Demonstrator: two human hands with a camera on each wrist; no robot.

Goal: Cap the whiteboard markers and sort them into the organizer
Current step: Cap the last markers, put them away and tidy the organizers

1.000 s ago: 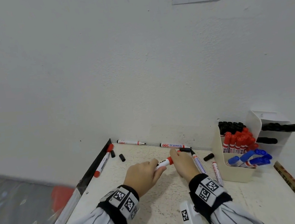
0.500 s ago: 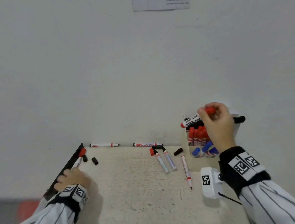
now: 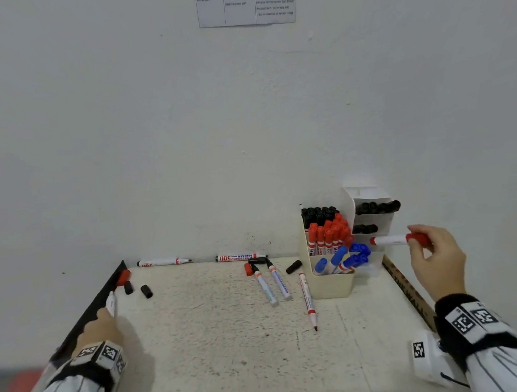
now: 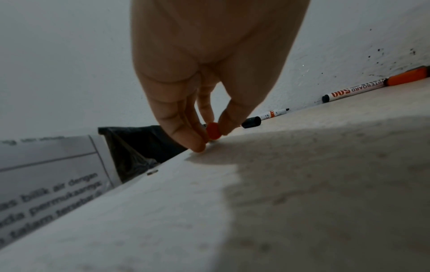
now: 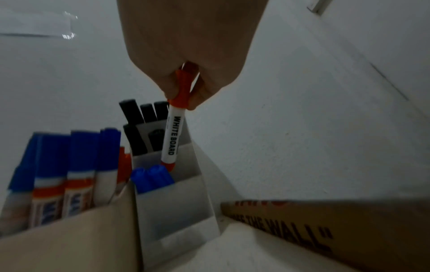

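sorting step: right hand [image 3: 437, 261] pinches a capped red marker [image 3: 392, 240] just beside the organizer [image 3: 330, 286]; left hand [image 3: 101, 330] pinches a table marker [image 3: 112, 302]. next, slot it in.

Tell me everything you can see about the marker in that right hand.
The red marker is a white plastic-looking barrel printed "WHITE BOARD" in black, with a red cap on and a red end plug. The right hand pinches it by the cap, holding it roughly level in the air. Its plug end points at the white organizer, near the blue markers; whether it touches them is unclear.
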